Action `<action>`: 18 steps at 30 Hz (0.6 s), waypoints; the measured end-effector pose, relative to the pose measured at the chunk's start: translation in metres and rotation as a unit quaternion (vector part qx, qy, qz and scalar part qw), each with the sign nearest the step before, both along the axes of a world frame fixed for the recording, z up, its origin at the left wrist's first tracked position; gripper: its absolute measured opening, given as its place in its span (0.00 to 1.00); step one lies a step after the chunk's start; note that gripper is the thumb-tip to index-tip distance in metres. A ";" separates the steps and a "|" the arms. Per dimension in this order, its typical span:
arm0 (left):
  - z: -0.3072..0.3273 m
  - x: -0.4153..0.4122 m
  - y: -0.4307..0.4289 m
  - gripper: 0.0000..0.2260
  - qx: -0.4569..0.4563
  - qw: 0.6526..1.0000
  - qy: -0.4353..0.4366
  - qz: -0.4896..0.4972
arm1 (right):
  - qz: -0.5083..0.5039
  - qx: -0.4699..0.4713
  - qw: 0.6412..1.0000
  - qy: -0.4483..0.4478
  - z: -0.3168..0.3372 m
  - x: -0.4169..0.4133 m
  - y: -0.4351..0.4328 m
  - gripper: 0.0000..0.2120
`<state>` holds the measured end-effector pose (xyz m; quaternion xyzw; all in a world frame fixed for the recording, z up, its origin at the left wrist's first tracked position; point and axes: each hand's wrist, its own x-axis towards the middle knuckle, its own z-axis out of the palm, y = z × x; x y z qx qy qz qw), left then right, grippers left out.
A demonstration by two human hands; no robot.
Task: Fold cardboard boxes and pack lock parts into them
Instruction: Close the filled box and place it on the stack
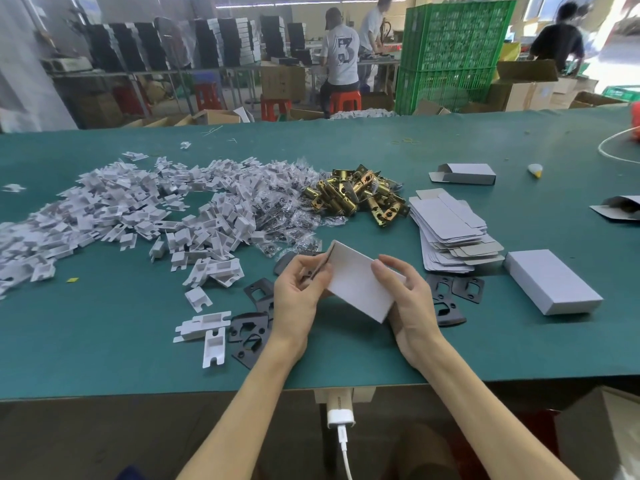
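You held the small white box (pixel 360 285) between both hands above the green table (pixel 104 341): your left hand (pixel 298 289) curled its fingers and pinched the box's open end, while your right hand (pixel 408 296) gripped the opposite end, thumb pressed flat on the top face. Black strike plates (pixel 252 327) lay below your left fingers, the stack of flat box blanks (pixel 450 223) beyond your right fingertips, and a closed box (pixel 550 282) further right of them.

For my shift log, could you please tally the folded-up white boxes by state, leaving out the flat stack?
Held box, in left hand and right hand: 1
Closed box, lying flat: 1
Open-ended boxes, lying flat: 2
Total: 4
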<state>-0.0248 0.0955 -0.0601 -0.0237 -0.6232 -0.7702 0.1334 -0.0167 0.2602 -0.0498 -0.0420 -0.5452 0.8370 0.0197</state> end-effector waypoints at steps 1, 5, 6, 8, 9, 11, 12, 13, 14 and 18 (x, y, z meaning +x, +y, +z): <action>0.000 0.000 0.000 0.05 0.004 1.000 0.002 0.008 | 0.012 -0.002 1.000 0.002 0.000 0.000 0.000 0.27; -0.001 0.001 -0.003 0.08 0.038 0.998 -0.006 0.045 | 0.078 0.073 0.993 0.049 -0.001 0.001 -0.001 0.25; 0.000 0.000 -0.003 0.09 0.036 0.998 -0.007 0.042 | 0.089 0.095 0.990 0.060 -0.002 0.001 -0.001 0.24; 0.000 0.000 -0.003 0.13 0.019 0.999 -0.012 0.024 | 0.083 0.132 0.986 0.066 -0.003 0.001 -0.003 0.25; 0.001 0.000 -0.002 0.13 0.009 1.000 -0.021 0.016 | 0.067 0.134 0.987 0.058 -0.004 0.001 -0.004 0.25; 0.003 0.002 0.000 0.12 -0.012 0.999 -0.031 -0.007 | 0.023 0.091 0.995 0.028 -0.006 0.000 -0.004 0.23; 0.004 0.003 0.001 0.14 -0.020 0.999 -0.032 -0.023 | 0.000 0.067 0.998 0.016 -0.006 -0.001 -0.002 0.20; 0.005 0.005 0.002 0.17 -0.022 0.998 -0.035 -0.038 | -0.020 0.054 0.998 0.007 -0.007 -0.003 -0.001 0.17; 0.006 0.005 0.003 0.19 -0.024 0.998 -0.037 -0.047 | -0.034 0.051 0.998 0.002 -0.009 -0.004 0.000 0.15; 0.006 0.004 0.001 0.14 -0.033 0.999 -0.027 -0.022 | -0.043 0.104 0.993 0.022 -0.014 -0.007 -0.002 0.15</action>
